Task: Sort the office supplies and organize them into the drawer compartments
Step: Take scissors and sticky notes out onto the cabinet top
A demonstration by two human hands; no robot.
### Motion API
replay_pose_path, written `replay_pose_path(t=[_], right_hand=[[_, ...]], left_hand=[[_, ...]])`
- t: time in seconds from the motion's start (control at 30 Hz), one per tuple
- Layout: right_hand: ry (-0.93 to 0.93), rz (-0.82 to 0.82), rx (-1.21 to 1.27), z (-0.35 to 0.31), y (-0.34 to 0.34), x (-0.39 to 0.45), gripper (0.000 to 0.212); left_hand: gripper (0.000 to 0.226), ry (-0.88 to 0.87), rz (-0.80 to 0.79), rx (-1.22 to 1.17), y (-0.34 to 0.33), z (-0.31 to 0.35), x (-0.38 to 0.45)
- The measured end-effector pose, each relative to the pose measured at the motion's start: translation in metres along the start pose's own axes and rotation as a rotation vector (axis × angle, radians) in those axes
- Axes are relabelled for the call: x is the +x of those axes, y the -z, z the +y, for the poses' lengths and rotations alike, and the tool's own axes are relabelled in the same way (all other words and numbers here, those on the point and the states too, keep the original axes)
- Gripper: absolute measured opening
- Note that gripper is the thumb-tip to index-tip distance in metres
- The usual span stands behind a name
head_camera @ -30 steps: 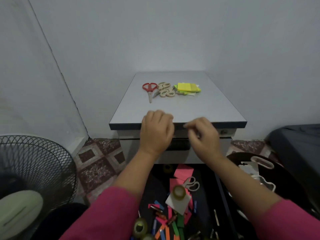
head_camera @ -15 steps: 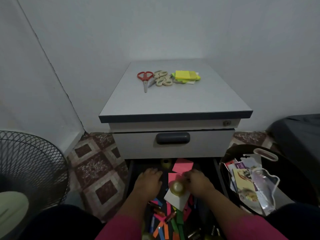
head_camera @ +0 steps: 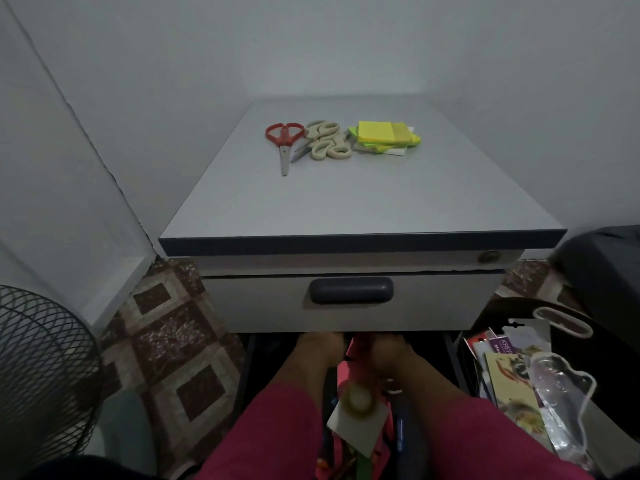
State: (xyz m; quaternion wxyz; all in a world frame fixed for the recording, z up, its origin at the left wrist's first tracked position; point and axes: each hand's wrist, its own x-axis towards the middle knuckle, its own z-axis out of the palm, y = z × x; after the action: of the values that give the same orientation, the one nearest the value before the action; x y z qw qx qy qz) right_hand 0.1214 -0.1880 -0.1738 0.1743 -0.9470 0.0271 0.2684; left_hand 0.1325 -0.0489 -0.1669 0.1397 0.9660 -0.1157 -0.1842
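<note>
A grey cabinet (head_camera: 346, 202) carries red scissors (head_camera: 284, 140), cream scissors (head_camera: 327, 142) and a stack of yellow sticky notes (head_camera: 386, 136) at the back of its top. The upper drawer with the dark handle (head_camera: 350, 289) is closed. Below it the bottom drawer (head_camera: 249, 368) stands pulled out, holding coloured paper strips, a tape roll (head_camera: 358, 400) on a white sheet (head_camera: 356, 429) and pink paper (head_camera: 355, 346). My left hand (head_camera: 320, 348) and my right hand (head_camera: 388, 351) reach side by side to the back of this drawer. Their fingers are hidden under the upper drawer front.
A black basket (head_camera: 485, 313) at the right holds plastic blister packs and printed cards (head_camera: 519, 372). A wire fan guard (head_camera: 41, 375) stands at the left on patterned floor tiles (head_camera: 173, 341). White walls close in behind and left of the cabinet.
Both hands dropped from the cabinet's front edge into the open bottom drawer, then slid further back under the upper drawer front. The view has moved closer to the cabinet.
</note>
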Motion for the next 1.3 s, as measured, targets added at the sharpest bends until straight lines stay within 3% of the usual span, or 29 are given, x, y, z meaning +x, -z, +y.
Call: replay_pose_path(t=[0.1, 0.33, 0.47, 0.6, 0.77, 0.9, 1.17, 1.3], right_hand=[[0.073, -0.034, -0.136, -0.003, 0.0, -0.001, 0.055], [0.106, -0.067, -0.215, -0.003, -0.007, -0.029, 0.066], [0.045, -0.042, -0.217, 0.008, -0.008, -0.05, 0.062], [-0.054, 0.121, -0.067, 0.032, -0.016, -0.066, 0.054], [-0.086, 0.277, 0.36, 0.049, -0.015, -0.084, 0.024], [-0.142, 0.403, 0.577, 0.045, -0.016, -0.099, 0.025], [-0.303, 0.376, 0.685, 0.047, -0.024, -0.112, 0.028], [-0.307, 0.41, 0.743, 0.049, -0.023, -0.106, 0.027]], left_hand=[[0.037, 0.017, -0.097, -0.009, -0.003, 0.001, 0.002], [0.053, -0.025, -0.102, -0.037, -0.016, -0.016, -0.025], [0.054, -0.02, -0.1, -0.001, -0.024, -0.018, -0.051], [0.056, -0.022, -0.137, -0.033, -0.034, -0.019, -0.073], [0.052, -0.059, -0.056, -0.022, -0.032, -0.016, -0.109], [0.042, -0.076, 0.016, -0.077, -0.035, -0.022, -0.113], [0.047, -0.205, -0.082, -0.103, -0.054, 0.004, -0.122], [0.064, -0.122, -0.074, -0.16, -0.059, 0.008, -0.118]])
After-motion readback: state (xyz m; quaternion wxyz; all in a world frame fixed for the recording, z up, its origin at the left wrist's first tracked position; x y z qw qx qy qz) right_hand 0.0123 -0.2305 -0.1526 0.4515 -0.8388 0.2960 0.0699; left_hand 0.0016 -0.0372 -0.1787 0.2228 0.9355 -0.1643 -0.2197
